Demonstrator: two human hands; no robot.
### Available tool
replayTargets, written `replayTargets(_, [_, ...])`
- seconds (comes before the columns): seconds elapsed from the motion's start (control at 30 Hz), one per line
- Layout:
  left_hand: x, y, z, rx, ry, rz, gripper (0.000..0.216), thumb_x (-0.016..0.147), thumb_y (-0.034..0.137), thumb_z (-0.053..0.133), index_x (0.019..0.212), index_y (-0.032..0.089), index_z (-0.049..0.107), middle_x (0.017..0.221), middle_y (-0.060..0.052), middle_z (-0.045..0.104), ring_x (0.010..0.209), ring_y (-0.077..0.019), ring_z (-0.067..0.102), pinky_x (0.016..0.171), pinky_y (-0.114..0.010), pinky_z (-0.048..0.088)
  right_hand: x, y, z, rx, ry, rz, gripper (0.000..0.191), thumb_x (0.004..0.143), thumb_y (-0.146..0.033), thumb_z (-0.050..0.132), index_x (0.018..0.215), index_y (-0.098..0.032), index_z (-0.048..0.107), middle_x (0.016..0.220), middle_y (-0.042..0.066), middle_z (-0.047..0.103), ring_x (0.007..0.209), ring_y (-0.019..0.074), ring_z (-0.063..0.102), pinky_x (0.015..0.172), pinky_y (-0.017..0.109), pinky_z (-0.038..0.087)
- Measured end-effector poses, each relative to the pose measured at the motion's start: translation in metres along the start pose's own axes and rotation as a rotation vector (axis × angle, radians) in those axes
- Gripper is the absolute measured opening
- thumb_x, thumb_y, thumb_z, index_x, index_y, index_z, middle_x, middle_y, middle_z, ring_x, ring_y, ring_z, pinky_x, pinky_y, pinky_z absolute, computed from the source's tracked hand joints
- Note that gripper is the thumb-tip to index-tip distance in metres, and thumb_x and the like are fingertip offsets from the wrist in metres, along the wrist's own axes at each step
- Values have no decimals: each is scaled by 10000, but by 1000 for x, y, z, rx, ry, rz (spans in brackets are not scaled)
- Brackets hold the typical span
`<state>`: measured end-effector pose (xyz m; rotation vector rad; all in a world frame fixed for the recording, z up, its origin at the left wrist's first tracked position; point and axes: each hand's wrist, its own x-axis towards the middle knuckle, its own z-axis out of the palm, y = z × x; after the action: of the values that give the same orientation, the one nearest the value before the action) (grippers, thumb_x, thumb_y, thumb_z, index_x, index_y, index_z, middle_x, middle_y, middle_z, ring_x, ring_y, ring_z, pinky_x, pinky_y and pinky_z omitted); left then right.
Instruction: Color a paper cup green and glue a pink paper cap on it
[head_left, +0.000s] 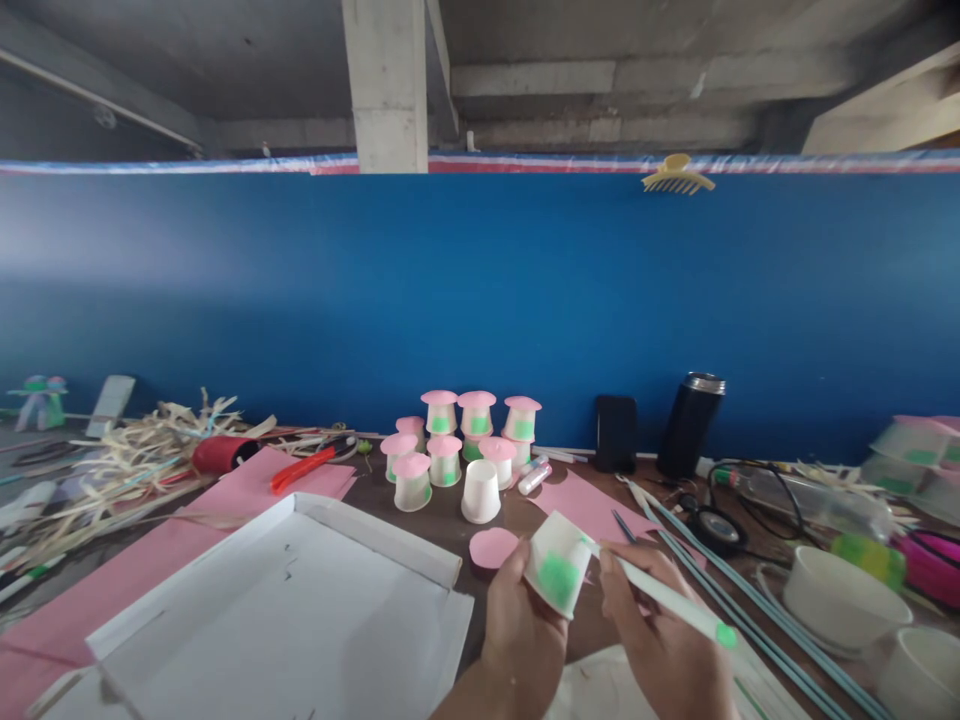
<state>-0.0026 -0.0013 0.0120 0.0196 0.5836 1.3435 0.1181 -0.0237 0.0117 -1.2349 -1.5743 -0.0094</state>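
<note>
While tilted over the table [442, 522]: white paper cup [559, 575], green patch.
Left grip [521, 625]: wrapped around cup.
Right grip [652, 630]: pinching green-tipped stick [675, 602], touching cup.

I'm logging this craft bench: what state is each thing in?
left hand: closed round the paper cup.
paper cup: held tilted, green patch on its side, no pink cap.
right hand: gripping the white stick.
white stick: tip at the cup's rim.
capped cups: upside down, pink caps on.
plain cup: upside down, uncapped.
pink disc: lying flat, loose.
black flask: upright, lid on.
white bowl: mouth up.
</note>
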Motion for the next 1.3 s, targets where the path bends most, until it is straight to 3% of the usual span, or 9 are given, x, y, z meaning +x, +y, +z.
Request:
replayTargets(0.5, [0, -1, -2, -1, -50, 14, 180, 763, 230, 615, 901, 115, 601, 807, -70, 676, 731, -172, 649, 663, -276, 523, 0, 0, 1, -8, -2, -31, 160, 869, -337, 520, 915, -203, 594, 708, 33, 659, 589, 155, 659, 454, 208, 483])
replayTargets(0.7, [2, -1, -2, -9, 15, 6, 159, 757, 235, 623, 867, 124, 592, 761, -54, 664, 696, -163, 644, 645, -270, 524, 0, -1, 0, -10, 4, -32, 158, 867, -334, 520, 906, -200, 594, 707, 28, 662, 581, 154, 656, 485, 219, 494])
replayTargets(0.9, [2, -1, -2, 0, -27, 18, 149, 758, 234, 621, 855, 125, 593, 781, -66, 669, 723, -175, 648, 660, -282, 528, -1, 0, 2, -10, 1, -43, 169, 869, -336, 518, 900, -187, 592, 709, 44, 663, 593, 159, 655, 474, 215, 481])
replayTargets(1.3, [3, -1, -2, -31, 31, 3, 156, 747, 228, 633, 851, 124, 583, 772, -63, 661, 703, -168, 642, 636, -277, 527, -4, 0, 3, -18, -12, -29, 179, 866, -353, 516, 882, -189, 586, 684, 34, 641, 576, 149, 625, 487, 218, 473])
